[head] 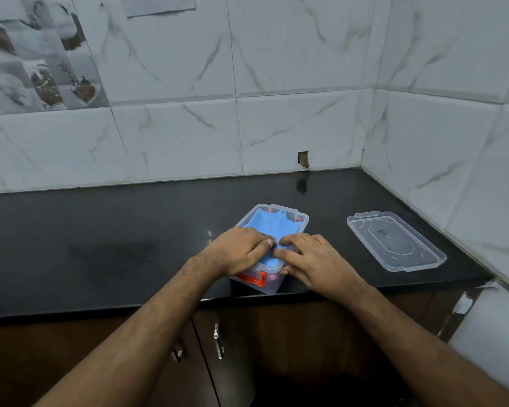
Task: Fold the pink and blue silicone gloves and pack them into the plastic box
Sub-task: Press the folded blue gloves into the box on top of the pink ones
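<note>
Both hands, left hand (241,250) and right hand (312,258), press the blue glove (269,227) into the plastic box (301,220), fingers fairly flat; pink glove apparently beneath (barely visible). Lid (395,240) lies apart on the desk (100,230); closing appears outstanding.

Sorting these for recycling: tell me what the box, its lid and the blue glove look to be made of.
Plastic box: clear, thin, glossy plastic by the look; the contents show through its walls.
Lid: seemingly the same clear plastic, with the dark counter visible through it.
Blue glove: matte and soft-looking, bending under both hands' fingers, which fits silicone, though rubber cannot be ruled out.
</note>
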A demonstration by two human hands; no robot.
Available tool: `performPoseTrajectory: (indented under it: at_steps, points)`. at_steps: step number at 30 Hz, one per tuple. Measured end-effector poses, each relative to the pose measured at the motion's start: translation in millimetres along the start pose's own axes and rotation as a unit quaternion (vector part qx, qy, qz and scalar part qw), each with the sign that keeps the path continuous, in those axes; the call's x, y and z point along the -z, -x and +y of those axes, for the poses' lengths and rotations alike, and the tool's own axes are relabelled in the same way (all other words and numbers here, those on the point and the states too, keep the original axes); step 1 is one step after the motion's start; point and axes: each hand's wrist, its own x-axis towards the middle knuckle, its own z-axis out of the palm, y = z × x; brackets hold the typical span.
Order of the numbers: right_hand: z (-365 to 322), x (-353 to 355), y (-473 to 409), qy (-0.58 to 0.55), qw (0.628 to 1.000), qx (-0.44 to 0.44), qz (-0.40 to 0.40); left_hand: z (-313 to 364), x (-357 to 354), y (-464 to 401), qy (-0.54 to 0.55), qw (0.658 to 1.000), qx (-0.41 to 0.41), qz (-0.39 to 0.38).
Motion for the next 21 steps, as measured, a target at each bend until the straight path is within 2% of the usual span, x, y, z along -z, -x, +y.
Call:
performPoseTrajectory:
  at_steps: [5,8,11,13,17,21]
  points:
    - [-13,1,-9,0.017,0.999,-0.029,0.034,-10,-12,11,0.008,0.986,0.025,0.163]
    - [-28,-1,-20,0.027,0.997,-0.070,0.030,-11,-21,20,0.042,0.953,0.049,0.296]
    - [-41,-4,-37,0.026,0.991,-0.133,0.004,-8,-33,28,0.130,0.921,0.082,0.359]
    - [-47,-11,-46,0.021,0.987,-0.158,0.024,-9,-41,32,0.168,0.913,0.091,0.360]
    - [-45,-31,-54,-0.009,0.980,-0.196,0.038,-22,-66,33,0.216,0.927,0.100,0.291]
    - [-34,-54,-54,0.031,0.983,-0.171,0.053,-36,-81,24,0.237,0.935,0.137,0.224]
